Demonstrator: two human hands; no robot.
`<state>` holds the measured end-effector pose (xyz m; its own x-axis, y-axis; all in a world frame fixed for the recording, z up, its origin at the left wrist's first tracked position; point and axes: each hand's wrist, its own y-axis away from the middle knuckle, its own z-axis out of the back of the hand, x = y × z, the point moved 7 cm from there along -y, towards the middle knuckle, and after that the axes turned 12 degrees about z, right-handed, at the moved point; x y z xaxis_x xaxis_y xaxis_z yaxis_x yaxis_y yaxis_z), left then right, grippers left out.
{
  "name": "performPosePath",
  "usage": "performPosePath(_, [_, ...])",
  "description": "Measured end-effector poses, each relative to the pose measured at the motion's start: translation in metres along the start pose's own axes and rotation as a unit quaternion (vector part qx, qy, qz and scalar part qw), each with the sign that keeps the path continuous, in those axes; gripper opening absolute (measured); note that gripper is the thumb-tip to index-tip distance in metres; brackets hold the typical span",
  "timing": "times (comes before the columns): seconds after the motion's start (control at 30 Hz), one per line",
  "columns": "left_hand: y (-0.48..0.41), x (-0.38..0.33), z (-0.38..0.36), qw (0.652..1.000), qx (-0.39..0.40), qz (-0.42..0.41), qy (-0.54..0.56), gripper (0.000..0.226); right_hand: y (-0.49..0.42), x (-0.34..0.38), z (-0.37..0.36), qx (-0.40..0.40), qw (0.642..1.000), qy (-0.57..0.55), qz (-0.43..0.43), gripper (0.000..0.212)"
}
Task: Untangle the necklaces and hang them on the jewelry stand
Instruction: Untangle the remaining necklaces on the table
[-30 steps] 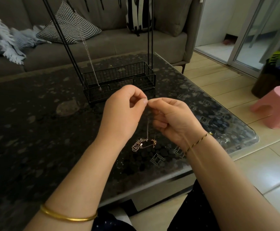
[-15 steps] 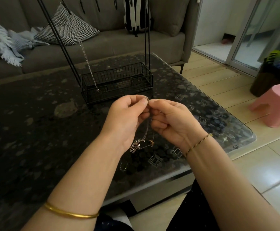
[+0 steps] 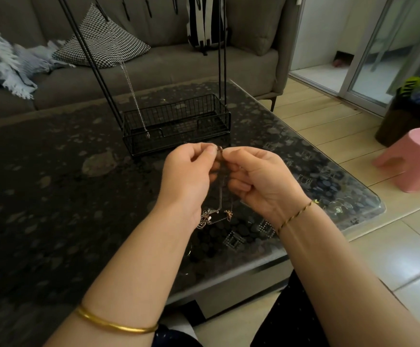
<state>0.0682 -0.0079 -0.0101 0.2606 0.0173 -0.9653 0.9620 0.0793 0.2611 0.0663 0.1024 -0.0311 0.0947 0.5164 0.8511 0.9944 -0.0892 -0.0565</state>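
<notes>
Nearest: the tangled bunch of thin gold and silver necklaces [image 3: 214, 216] hangs straight below my fingers. The pendant clump sits low between my wrists. Can't tell if it touches the dark speckled glass bench [image 3: 53, 184] or hangs just above it. Strands run from the clump up to the pinch point, long axis near vertical.

Left hand [image 3: 189, 181]: thumb and forefinger pinch the top of a strand, other fingers curled in. Right hand [image 3: 261, 184]: same pinch on the same spot from the opposite side. The tips of both hands are almost touching. There's a small dark bit at the pinch, clasp or loop, too small to tell.

Just beyond the fingers, slightly left: the black wire jewelry stand with basket base [image 3: 179, 121]. Its uprights run up out of view, so the hanging bar isn't visible. One thin silver chain necklace [image 3: 135, 101] is already hung on its left side, with the pendant down at basket level.

My read: untangling isn't done, the clump is not yet separated. The key relation is that the load hangs below the fingers while the target is forward and up. Both hands are about equally near the stand. The free side is on the right, so the right hand probably does the hanging. Risk: pulling the strands apart tightens the knot.
</notes>
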Motion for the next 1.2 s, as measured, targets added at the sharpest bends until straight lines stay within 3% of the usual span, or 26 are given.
performPosePath(0.33, [-0.001, 0.005, 0.002, 0.995, 0.019, 0.068, 0.070, 0.015, -0.001, -0.002, 0.005, 0.010, 0.998, -0.040, -0.046, 0.017])
performPosePath(0.5, [-0.003, 0.005, 0.005, 0.999, -0.010, 0.050, 0.002, 0.013, -0.002, -0.003, 0.014, -0.019, 0.997, -0.029, -0.063, 0.017])
performPosePath(0.7, [-0.004, 0.012, 0.000, 0.994, 0.029, 0.087, -0.051, 0.020, -0.003, -0.001, 0.020, -0.035, 0.998, -0.004, -0.057, 0.014])
performPosePath(1.07, [-0.009, 0.020, -0.008, 0.973, 0.083, 0.087, -0.197, 0.010, -0.005, 0.019, 0.025, -0.017, 0.983, 0.184, 0.004, 0.012])
performPosePath(1.2, [-0.009, 0.021, -0.011, 0.970, 0.112, 0.088, -0.199, 0.013, -0.008, 0.027, 0.024, -0.011, 0.954, 0.294, 0.049, 0.013])
